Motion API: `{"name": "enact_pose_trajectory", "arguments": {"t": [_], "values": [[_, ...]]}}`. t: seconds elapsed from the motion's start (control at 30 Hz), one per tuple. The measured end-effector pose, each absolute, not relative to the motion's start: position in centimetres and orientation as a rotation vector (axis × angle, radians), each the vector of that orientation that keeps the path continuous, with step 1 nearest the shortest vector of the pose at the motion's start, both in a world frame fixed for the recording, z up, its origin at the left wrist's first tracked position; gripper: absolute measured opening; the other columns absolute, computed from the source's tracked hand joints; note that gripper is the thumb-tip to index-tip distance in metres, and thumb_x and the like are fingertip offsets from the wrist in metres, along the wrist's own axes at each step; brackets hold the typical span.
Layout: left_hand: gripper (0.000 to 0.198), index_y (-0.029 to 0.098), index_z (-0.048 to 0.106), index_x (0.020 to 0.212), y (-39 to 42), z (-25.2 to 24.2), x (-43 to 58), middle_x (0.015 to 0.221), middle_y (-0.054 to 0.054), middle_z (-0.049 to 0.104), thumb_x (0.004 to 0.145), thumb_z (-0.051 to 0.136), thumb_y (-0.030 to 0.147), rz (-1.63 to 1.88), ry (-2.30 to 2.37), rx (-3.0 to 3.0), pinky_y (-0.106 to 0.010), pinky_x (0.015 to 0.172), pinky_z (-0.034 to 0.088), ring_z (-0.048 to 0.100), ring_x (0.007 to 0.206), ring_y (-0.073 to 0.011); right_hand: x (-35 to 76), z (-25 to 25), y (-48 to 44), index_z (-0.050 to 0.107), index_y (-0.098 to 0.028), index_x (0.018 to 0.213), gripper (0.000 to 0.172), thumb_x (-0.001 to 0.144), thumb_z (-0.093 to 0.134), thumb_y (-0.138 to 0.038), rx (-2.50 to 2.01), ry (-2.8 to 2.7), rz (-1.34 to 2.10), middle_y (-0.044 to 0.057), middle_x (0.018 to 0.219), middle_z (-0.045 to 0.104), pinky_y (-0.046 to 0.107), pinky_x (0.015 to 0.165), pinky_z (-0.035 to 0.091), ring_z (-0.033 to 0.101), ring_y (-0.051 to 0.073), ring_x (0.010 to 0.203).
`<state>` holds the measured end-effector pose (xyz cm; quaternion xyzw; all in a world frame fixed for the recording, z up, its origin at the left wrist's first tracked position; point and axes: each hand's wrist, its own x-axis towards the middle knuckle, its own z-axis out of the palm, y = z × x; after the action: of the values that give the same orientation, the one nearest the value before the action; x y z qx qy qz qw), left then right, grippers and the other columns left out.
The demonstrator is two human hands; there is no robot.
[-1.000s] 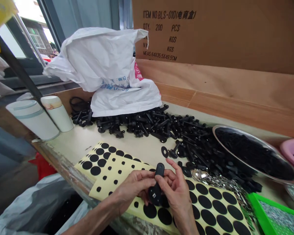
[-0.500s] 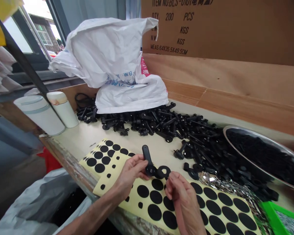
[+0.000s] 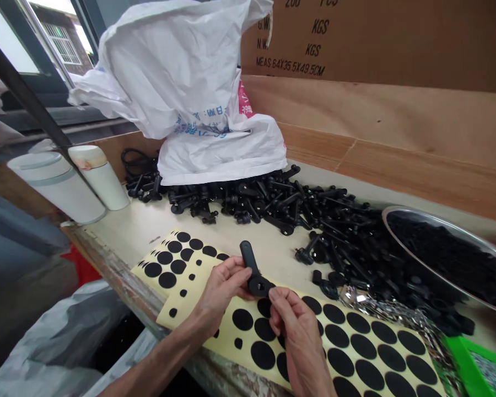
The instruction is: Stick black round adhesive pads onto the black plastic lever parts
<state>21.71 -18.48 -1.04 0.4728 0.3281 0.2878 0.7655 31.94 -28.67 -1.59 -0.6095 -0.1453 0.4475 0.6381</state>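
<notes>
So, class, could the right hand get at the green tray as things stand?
Probably yes: between the right hand and the green tray lie a flat sticker sheet and low metal pieces, though its fingers are at the black handle.

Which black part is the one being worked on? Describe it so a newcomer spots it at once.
From the big white sack at the back, come forward past the heap of black parts to the yellow sheets with black dots. There the left hand grips a black lever-shaped part, its round end by the right hand. Unlike the heaped ones, it is held up, narrow arm pointing away.
</notes>
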Motion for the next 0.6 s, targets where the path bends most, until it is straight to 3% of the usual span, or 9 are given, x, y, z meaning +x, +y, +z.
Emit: {"name": "enact_pose_trajectory", "arguments": {"t": [0.6], "values": [[0.026,0.013,0.063,0.101,-18.58,-1.09,21.61,0.094,-0.011,0.071,0.083,0.064,0.033,0.625,0.676,0.974,-0.029,0.065,0.054,0.067,0.077,-0.0190,32.05,-2.41,-28.74,0.059,-0.019,0.070,0.034,0.077,0.068,-0.050,-1.448,-0.326,1.028,-0.006,0.052,0.036,0.022,0.047,0.024,0.028,0.009,0.051]]}}
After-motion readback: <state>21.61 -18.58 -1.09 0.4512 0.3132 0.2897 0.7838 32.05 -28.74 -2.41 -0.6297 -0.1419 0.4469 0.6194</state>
